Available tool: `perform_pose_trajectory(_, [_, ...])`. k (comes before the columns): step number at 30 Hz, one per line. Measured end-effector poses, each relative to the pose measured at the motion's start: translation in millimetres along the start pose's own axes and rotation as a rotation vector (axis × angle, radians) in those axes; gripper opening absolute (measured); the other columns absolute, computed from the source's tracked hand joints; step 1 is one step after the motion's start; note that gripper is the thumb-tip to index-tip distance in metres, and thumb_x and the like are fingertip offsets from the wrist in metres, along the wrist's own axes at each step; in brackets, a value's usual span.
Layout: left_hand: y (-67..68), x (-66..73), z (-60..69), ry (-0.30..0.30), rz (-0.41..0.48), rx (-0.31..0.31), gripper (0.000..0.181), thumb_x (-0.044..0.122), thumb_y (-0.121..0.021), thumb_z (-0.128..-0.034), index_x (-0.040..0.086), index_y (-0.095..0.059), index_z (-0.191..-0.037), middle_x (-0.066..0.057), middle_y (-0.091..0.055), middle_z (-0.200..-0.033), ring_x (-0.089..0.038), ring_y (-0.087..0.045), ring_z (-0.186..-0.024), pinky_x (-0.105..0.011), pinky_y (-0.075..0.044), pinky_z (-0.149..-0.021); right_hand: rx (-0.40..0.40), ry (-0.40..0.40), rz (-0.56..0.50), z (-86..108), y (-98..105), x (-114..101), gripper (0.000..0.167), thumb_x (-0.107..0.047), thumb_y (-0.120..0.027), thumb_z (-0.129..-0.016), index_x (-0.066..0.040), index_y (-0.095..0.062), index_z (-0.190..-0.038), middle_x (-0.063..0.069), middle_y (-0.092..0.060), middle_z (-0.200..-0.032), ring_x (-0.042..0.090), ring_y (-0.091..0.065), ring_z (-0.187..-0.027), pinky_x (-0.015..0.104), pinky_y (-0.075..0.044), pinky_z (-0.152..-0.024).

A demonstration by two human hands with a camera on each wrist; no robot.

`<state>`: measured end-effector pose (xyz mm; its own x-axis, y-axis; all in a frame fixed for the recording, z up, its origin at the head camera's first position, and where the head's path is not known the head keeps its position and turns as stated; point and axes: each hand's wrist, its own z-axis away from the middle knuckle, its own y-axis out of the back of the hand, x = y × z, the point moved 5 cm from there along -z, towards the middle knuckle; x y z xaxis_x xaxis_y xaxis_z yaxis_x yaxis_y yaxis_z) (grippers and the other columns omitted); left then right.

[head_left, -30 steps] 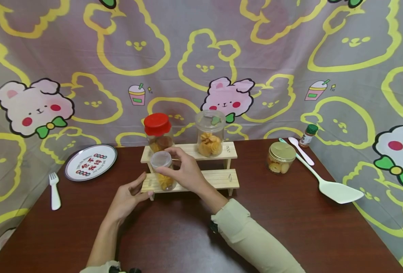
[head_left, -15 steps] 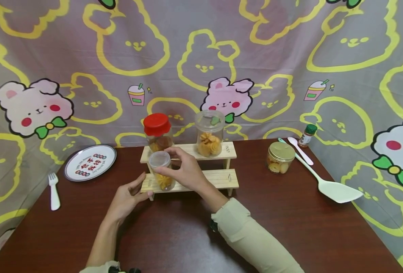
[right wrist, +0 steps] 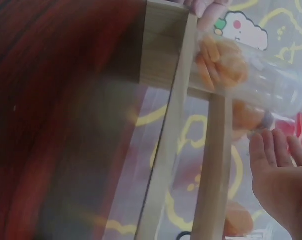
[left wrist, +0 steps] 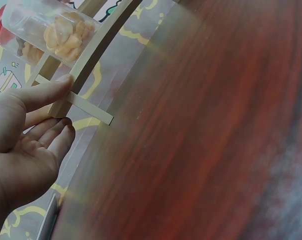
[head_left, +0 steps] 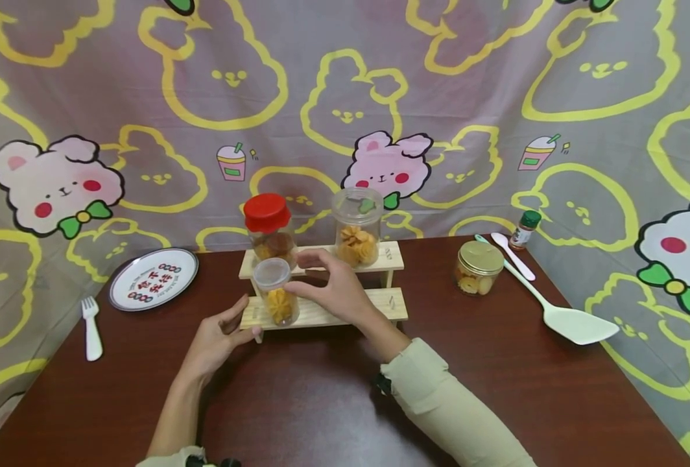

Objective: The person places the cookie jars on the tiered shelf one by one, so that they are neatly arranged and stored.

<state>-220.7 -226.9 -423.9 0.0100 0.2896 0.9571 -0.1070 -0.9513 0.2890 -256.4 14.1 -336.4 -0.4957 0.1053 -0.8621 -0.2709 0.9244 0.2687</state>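
Looks like the placing part is pretty much done: small cloudy-lidded jar (head_left: pixel 281 305) sits upright at the 9 o'clock end of the lower shelf (head_left: pixel 374 303), and the left hand (head_left: pixel 216 344) is pinching that end. Right hand (head_left: pixel 340 292) looks released at the jar's 3 o'clock; can't tell if the thumb brushes it. I'd back it off gently. Only the head view catches the gold-lidded jar (head_left: pixel 478 269), at the shelf's 3 o'clock.

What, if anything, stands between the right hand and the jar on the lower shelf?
Nothing visible: the right hand is open beside that jar, and the red-lidded jar stands behind, on the upper shelf.
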Motion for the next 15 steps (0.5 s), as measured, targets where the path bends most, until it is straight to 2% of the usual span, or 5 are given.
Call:
perform_pose_trajectory(2, [-0.2, 0.2, -0.3, 0.000, 0.001, -0.002, 0.079, 0.015, -0.081, -0.0890, 0.000, -0.038, -0.154, -0.013, -0.033, -0.160, -0.028, -0.029, -0.146, -0.013, -0.039, -0.100, 0.008, 0.034, -0.009, 0.7, 6, -3, 0.047, -0.013, -0.083, -0.086, 0.003, -0.063, -0.126, 0.019, -0.065, -0.123, 0.033, -0.064, -0.114, 0.034, -0.054, -0.097])
perform_pose_trajectory(6, [-0.4, 0.6, -0.5, -0.003, 0.004, 0.001, 0.079, 0.014, -0.081, -0.0887, -0.002, -0.038, -0.154, -0.013, -0.033, -0.160, -0.028, -0.030, -0.146, -0.012, -0.038, -0.100, 0.033, 0.075, -0.019, 2.8, 18, -9, 0.039, -0.008, -0.082, -0.086, 0.003, -0.065, -0.120, 0.020, -0.068, -0.118, 0.039, -0.065, -0.110, 0.034, -0.056, -0.094])
perform_pose_trajectory(9, [-0.9, 0.6, -0.6, -0.007, 0.005, -0.001, 0.079, 0.013, -0.080, -0.0890, -0.002, -0.037, -0.153, -0.014, -0.033, -0.160, -0.029, -0.029, -0.146, -0.012, -0.039, -0.099, 0.052, 0.070, -0.022, 4.7, 26, -9, 0.037, -0.007, -0.082, -0.086, 0.001, -0.066, -0.119, 0.018, -0.069, -0.115, 0.040, -0.066, -0.108, 0.033, -0.056, -0.092])
perform_pose_trajectory(15, [-1.7, -0.2, -0.4, -0.010, 0.016, 0.000, 0.079, 0.012, -0.080, -0.0887, -0.004, -0.037, -0.153, -0.014, -0.033, -0.160, -0.029, -0.030, -0.146, -0.013, -0.038, -0.100, 0.065, 0.054, -0.008, 9.4, 41, -7, 0.036, -0.007, -0.081, -0.087, 0.002, -0.065, -0.119, 0.025, -0.067, -0.115, 0.043, -0.066, -0.105, 0.037, -0.057, -0.091])
